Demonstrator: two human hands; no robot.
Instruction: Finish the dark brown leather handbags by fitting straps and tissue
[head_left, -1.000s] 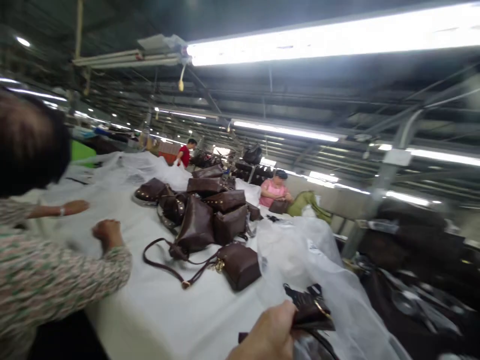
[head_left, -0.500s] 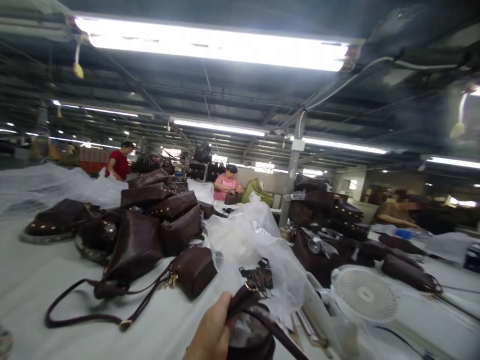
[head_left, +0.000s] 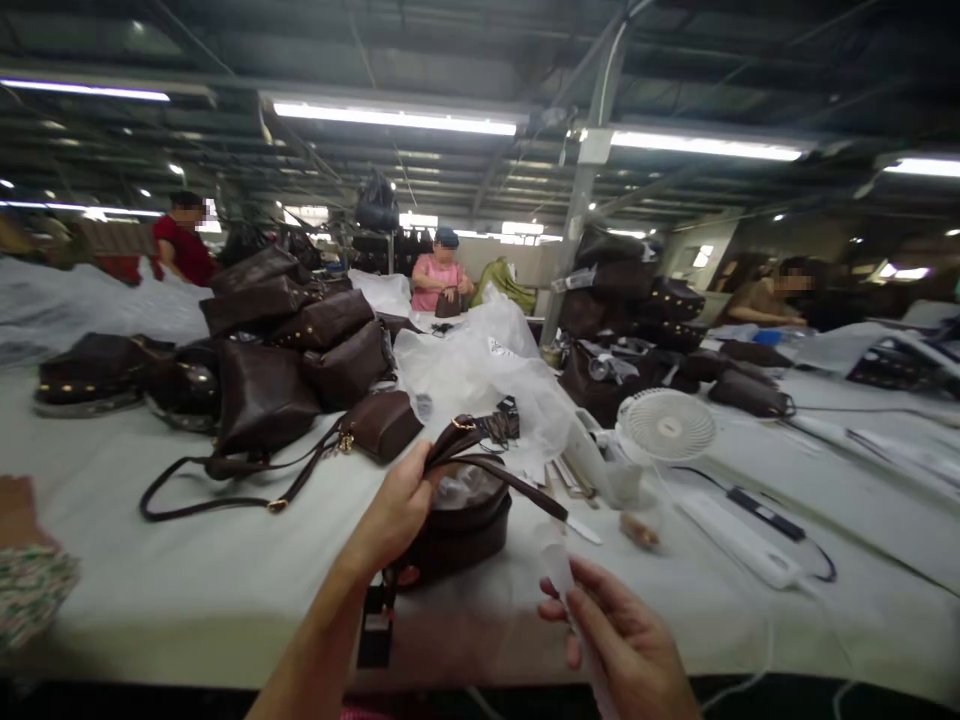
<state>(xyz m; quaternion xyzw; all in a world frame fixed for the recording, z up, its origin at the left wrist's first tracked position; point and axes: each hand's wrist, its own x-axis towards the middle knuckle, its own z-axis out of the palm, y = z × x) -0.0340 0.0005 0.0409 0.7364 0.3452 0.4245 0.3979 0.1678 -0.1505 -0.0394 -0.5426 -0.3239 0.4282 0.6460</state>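
Note:
My left hand (head_left: 396, 508) is closed around the dark brown leather strap (head_left: 517, 482) of a handbag (head_left: 469, 545). The bag sits near the table's front edge, with crumpled clear plastic showing at its top and a black hang tag (head_left: 375, 628) dangling at its left. From my grip the strap's loose end slants down to the right. Lower right, my right hand (head_left: 626, 635) pinches a thin whitish strip (head_left: 559, 568), perhaps paper or plastic; I cannot tell which. That hand is apart from the bag.
Brown bags (head_left: 266, 390) are heaped at left, one trailing its strap. White plastic wrapping (head_left: 480, 350) lies mid-table. A white fan (head_left: 667, 424) and a white power strip (head_left: 739, 540) are on the right. A co-worker's patterned sleeve (head_left: 37, 590) shows at far left; other people work beyond.
My view has tipped downward. My right hand has come into sight with the whitish strip, and more of the bag shows. My left hand keeps its hold on the strap.

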